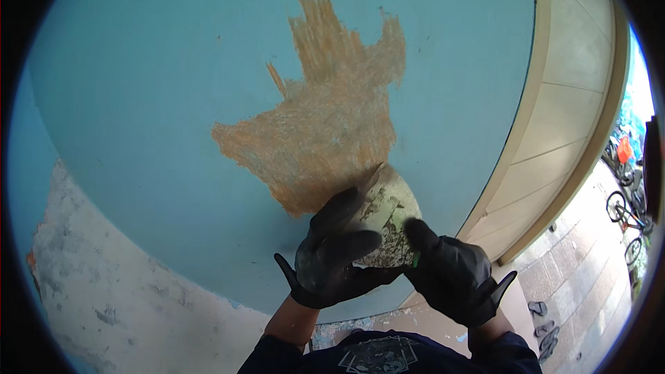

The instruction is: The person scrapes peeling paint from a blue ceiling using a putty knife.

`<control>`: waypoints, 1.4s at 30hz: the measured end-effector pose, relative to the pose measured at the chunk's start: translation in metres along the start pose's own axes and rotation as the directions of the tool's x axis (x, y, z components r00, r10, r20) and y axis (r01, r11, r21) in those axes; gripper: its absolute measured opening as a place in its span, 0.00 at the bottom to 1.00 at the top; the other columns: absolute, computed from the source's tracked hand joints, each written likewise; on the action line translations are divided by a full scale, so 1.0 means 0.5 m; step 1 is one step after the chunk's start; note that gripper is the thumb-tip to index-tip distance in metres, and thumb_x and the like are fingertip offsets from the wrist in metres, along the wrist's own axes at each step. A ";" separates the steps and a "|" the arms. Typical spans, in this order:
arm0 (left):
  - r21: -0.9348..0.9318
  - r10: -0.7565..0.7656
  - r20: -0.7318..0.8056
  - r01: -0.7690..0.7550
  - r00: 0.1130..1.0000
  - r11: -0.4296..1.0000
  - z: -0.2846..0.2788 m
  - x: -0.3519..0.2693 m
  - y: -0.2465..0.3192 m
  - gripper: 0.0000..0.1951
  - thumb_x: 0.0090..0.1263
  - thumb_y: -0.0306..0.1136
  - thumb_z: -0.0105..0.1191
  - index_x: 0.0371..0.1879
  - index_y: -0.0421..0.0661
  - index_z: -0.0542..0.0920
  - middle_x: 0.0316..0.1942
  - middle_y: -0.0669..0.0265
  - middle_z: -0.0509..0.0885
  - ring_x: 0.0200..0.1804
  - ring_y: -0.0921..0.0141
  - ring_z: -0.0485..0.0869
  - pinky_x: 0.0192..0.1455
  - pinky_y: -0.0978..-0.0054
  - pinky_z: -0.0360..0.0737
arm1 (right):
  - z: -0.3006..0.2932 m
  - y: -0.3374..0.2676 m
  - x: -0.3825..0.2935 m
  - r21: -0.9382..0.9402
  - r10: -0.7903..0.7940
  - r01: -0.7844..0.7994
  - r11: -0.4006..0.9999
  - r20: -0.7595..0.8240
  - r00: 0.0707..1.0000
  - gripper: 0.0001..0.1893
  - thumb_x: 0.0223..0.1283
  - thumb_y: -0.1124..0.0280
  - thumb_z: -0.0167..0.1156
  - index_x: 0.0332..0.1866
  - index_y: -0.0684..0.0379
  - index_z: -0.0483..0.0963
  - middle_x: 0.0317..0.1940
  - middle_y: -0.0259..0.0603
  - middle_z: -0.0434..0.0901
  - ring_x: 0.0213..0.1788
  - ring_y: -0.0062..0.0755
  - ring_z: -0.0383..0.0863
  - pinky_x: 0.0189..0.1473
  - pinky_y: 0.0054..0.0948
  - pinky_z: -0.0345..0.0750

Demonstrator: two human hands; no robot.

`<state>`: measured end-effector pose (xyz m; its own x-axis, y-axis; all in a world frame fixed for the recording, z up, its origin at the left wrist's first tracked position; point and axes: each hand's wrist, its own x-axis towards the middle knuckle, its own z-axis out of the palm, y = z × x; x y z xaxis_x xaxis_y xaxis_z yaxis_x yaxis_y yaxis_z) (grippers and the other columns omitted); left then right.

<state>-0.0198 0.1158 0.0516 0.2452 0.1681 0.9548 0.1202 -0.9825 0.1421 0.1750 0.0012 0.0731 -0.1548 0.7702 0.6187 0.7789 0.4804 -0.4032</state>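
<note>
Both my hands wear black gloves and hold a thin, pale, curved sheet [390, 206] stained with dark specks. Whether it is a sanding sheet or a scraper blade, I cannot tell. My left hand [335, 252] grips its left side, thumb across the face. At the lower right edge, my right hand [451, 275] pinches it, and a small green bit shows by the fingers. Behind the sheet stands a blue painted surface [156, 93]. A ragged brown patch [327, 130] on it has lost its paint; the sheet's tip overlaps the patch's lower right edge.
A cream panelled door or wall section [566, 83] curves along the right. Beyond it, a paved floor [566, 270] holds several sandals [545, 337] and a bicycle [626, 223]. A patchy whitish wall [130, 291] is at lower left.
</note>
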 end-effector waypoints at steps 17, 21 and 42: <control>-0.190 -0.028 0.054 0.038 0.998 0.981 0.019 -0.014 0.016 0.34 0.58 0.42 0.78 0.61 0.49 0.74 0.68 0.45 0.74 0.69 0.46 0.77 0.66 0.52 0.83 | -0.009 -0.041 -0.035 -0.175 0.103 -0.111 0.978 -0.058 0.993 0.38 0.49 0.70 0.79 0.69 0.62 0.75 0.27 0.42 0.83 0.27 0.42 0.85 0.30 0.35 0.80; -0.211 -0.046 0.013 0.047 0.999 0.976 0.031 -0.029 0.000 0.37 0.56 0.40 0.80 0.63 0.50 0.72 0.69 0.46 0.73 0.71 0.46 0.75 0.68 0.54 0.81 | -0.010 -0.019 -0.037 0.042 0.148 -0.145 0.989 -0.071 0.986 0.32 0.55 0.60 0.77 0.66 0.56 0.78 0.35 0.44 0.87 0.34 0.41 0.90 0.36 0.35 0.85; -0.461 -0.083 0.026 0.086 0.996 0.883 0.052 -0.051 -0.037 0.21 0.73 0.40 0.65 0.59 0.50 0.72 0.72 0.46 0.71 0.73 0.50 0.74 0.72 0.45 0.77 | 0.092 0.032 -0.090 0.002 -0.087 0.149 0.989 -0.803 0.590 0.23 0.71 0.50 0.61 0.32 0.62 0.68 0.27 0.43 0.73 0.27 0.39 0.79 0.32 0.35 0.79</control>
<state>-0.0031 0.1318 0.0178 0.2597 0.2509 0.9325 -0.3164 -0.8902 0.3276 0.1666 -0.0066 0.0077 0.3287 0.0754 0.9414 0.7463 0.5901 -0.3078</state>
